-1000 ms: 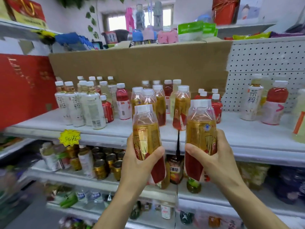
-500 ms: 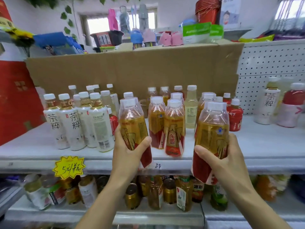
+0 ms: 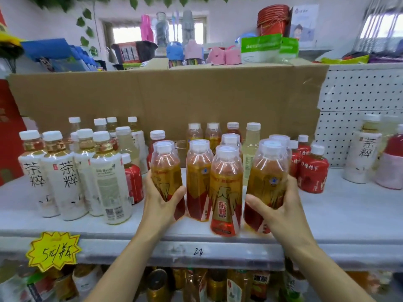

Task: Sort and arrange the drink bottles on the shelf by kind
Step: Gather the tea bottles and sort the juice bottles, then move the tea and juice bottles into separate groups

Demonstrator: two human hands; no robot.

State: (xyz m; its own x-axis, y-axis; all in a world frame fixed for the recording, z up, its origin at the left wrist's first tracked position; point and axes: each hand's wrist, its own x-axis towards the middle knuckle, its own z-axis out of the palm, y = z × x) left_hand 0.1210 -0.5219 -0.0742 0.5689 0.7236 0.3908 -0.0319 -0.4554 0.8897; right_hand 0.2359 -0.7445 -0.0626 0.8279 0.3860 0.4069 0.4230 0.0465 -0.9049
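The left bottle (image 3: 166,171) and the right bottle (image 3: 268,177), both amber with red lower labels and clear caps, are upright at the front of the white shelf (image 3: 349,214), one in each hand. Between them stand two matching bottles (image 3: 225,192), the nearer showing a winged label. They crowd the gap, almost touching the held pair, and more of that kind line up behind.

Just left of the left hand (image 3: 161,203) a small red bottle (image 3: 133,182) stands against a cluster of white-labelled tea bottles (image 3: 65,177). Squat red bottles (image 3: 313,173) stand close behind the right hand (image 3: 281,210), and a pale bottle (image 3: 250,149) rises further back. A cardboard sheet (image 3: 174,99) backs the row, with pegboard (image 3: 359,105) to its right. A yellow star price tag (image 3: 53,250) hangs on the shelf edge.

The palms cover the bases of both held bottles, so it cannot be told whether they rest on the shelf or hang just above it. The cans and bottles (image 3: 218,284) on the lower level are blurred, and a red-and-pink bottle (image 3: 392,166) is cut off at the right edge.

The left hand's thumb lies across the front of its bottle's red label and its fingers curl round the left side, clamped on it. The right hand's thumb crosses the lower front of its bottle and the fingers wrap its right side, gripping firmly.
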